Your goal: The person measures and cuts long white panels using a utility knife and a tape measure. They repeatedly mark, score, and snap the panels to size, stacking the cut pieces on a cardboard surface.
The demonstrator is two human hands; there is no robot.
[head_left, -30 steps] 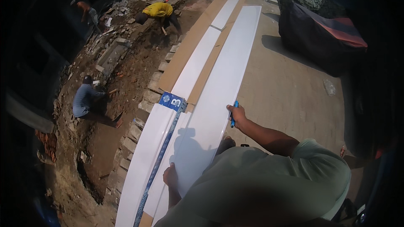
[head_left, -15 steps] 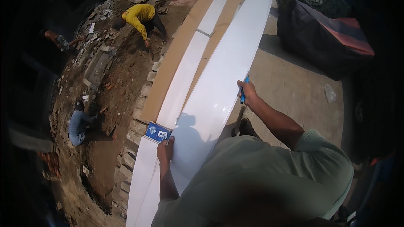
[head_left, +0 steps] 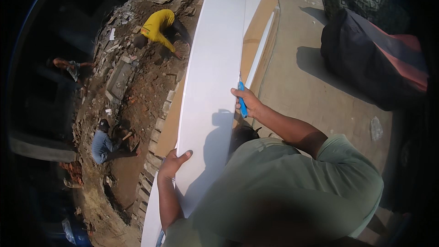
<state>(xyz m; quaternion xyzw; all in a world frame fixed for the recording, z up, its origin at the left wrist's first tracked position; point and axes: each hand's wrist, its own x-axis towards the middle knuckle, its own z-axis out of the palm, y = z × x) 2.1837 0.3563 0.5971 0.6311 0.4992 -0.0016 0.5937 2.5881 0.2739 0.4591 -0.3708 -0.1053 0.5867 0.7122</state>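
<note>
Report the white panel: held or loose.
The white panel is held: left hand clasping its left edge, thumb on top; right hand, holding a blue tool, at the panel's right edge.

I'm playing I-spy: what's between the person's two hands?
In the head view, a long white panel lies between the left hand and right hand, with a shadow on it.
</note>
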